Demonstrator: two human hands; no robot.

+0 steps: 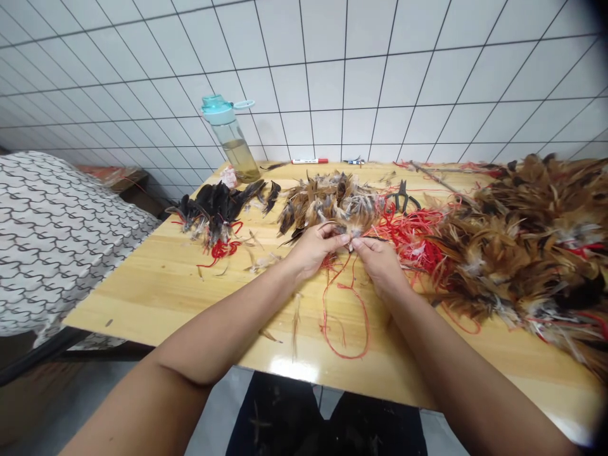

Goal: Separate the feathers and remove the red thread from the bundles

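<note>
My left hand (317, 250) and my right hand (379, 259) meet over the table, thumbs and fingertips pinched close together. Between them is a small bunch of feathers (350, 244), mostly covered by my fingers. A red string (365, 310) runs down from it and lies in a loop on the wood below. Just beyond my hands spreads a pile of brown and grey feathers (327, 196). To the right of my right hand lies a tangle of red string (418, 237).
Black feathers (216, 206) tied with red string lie at left, a large brown feather heap (517, 234) at right. Behind stand a water bottle (237, 142), a red-capped marker (308, 161) and black-handled pliers (403, 197). A tiled wall (370, 76) closes off the back of the table (156, 297).
</note>
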